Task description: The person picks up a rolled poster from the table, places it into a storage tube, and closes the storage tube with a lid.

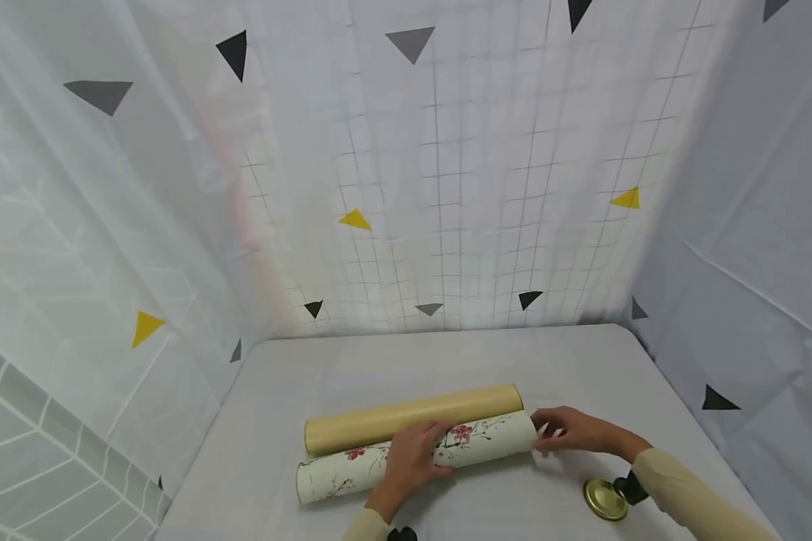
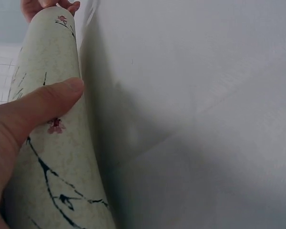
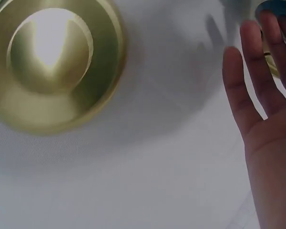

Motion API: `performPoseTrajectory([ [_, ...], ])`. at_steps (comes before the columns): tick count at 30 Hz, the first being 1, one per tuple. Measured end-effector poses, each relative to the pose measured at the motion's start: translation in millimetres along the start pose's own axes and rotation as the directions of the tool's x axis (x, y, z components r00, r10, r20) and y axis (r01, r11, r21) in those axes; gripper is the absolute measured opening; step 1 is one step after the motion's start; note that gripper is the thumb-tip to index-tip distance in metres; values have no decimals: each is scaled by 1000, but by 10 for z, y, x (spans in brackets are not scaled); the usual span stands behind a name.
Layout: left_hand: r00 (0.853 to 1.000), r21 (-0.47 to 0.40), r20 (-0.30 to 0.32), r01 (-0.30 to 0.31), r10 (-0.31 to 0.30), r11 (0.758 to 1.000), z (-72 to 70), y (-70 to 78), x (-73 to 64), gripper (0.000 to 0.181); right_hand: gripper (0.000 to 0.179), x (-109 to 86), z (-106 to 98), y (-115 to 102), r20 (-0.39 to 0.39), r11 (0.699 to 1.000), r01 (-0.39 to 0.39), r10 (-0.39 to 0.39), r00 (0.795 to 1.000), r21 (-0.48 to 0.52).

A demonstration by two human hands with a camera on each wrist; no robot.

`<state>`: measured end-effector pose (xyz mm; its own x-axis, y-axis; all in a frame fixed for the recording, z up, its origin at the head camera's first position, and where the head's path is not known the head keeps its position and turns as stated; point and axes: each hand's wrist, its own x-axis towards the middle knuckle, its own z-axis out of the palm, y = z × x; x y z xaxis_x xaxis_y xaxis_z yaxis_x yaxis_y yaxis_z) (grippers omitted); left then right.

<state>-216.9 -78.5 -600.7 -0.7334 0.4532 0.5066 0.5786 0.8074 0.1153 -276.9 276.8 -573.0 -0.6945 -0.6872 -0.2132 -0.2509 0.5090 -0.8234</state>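
A white cardboard tube [image 1: 494, 442] printed with dark branches and red blossoms lies slantwise on the table. My left hand [image 1: 411, 457] grips it near its middle, thumb on the near side and fingers over the top. At its right end is my right hand [image 1: 578, 432], with fingertips by the rim; the right wrist view shows these fingers [image 3: 236, 90] loosely extended, holding nothing visible. Whether they touch the rim I cannot tell. A round gold metal lid [image 1: 605, 500] lies flat on the table below my right wrist.
Just behind the floral tube, roughly parallel to it, lies a plain yellow-tan tube [image 1: 413, 418]. The table [image 1: 379, 361] has a white cover. White curtains [image 1: 487, 180] with triangles and grid lines hang behind it and at both sides.
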Motion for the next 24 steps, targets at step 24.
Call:
performPoseTrajectory([
  [24, 1000, 2, 27, -7, 7, 1000, 46, -15, -24, 86, 31, -329, -110, 331, 53, 957, -123, 141, 989, -262],
])
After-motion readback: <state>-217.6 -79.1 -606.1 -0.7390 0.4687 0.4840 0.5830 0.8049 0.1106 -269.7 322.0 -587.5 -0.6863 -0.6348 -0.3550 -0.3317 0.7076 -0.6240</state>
